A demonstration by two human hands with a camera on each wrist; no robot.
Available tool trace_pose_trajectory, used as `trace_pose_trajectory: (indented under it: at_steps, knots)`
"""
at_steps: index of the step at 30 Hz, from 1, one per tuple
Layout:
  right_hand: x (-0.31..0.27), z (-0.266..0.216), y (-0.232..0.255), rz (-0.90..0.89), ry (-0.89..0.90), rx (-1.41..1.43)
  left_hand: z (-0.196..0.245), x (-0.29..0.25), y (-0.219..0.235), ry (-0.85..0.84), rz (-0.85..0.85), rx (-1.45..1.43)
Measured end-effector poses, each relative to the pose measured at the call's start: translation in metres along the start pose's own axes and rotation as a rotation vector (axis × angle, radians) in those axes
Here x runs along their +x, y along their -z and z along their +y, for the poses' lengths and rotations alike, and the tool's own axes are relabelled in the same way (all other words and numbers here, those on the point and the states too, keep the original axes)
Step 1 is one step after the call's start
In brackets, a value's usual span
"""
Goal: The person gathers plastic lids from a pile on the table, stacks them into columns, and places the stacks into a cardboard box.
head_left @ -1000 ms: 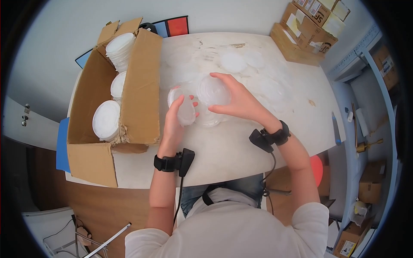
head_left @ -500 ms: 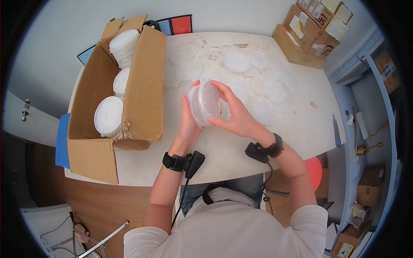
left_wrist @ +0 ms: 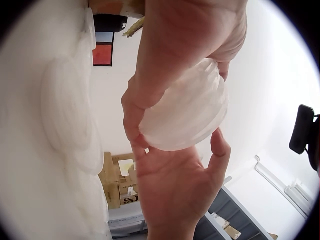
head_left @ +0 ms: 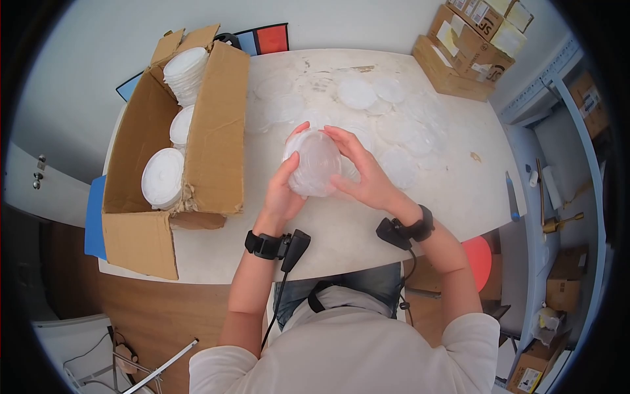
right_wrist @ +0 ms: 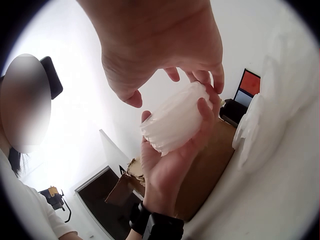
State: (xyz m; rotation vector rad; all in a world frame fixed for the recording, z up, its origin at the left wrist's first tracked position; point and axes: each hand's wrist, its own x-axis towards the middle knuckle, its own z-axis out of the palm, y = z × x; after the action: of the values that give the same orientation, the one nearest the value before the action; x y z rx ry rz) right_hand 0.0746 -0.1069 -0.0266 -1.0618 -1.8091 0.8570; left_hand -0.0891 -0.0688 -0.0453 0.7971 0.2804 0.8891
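Note:
A stack of translucent plastic lids (right_wrist: 175, 117) stands on edge in front of the body, raised over the table. My left hand (right_wrist: 172, 165) grips the stack from the left, thumb on one side and fingers round the other. Its wrist view shows the lids' pale round face (left_wrist: 187, 112) past the thumb. On the right, my right hand (head_left: 366, 177) spans the rim with fingers and thumb loosely spread. In the right wrist view its thumb (right_wrist: 133, 99) stands off from the stack while the fingers reach the far rim.
An open cardboard box (head_left: 213, 131) with stacks of white lids (head_left: 163, 178) stands at the left. Loose clear lids (head_left: 357, 94) lie scattered across the white table (head_left: 446, 203). Shipping boxes (head_left: 472, 49) fill the back right corner, and a blue-handled tool (head_left: 512, 197) lies by the right edge.
The hands were apart, each with lids; the right hand's lids have joined those in the left. The combined stack has since tilted, and its face shows more toward the head camera.

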Motion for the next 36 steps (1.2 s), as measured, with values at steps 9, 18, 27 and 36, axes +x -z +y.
trace_pose_trajectory:
  at_steps: [9, 18, 27, 36]
  knots:
    - [-0.005, -0.005, -0.005, 0.058, 0.055, -0.276, -0.007, 0.003, 0.001, 0.007, -0.041, 0.016]
    - [-0.007, -0.003, -0.008, -0.008, -0.025, -0.182, -0.011, 0.004, -0.002, 0.055, -0.046, -0.048]
    - [0.013, 0.004, 0.036, -0.245, -0.170, -0.469, -0.010, 0.003, 0.002, 0.091, 0.133, -0.043]
    - [0.101, 0.082, 0.111, -0.299, -0.400, -1.104, -0.003, 0.005, 0.004, 0.088, 0.131, -0.076]
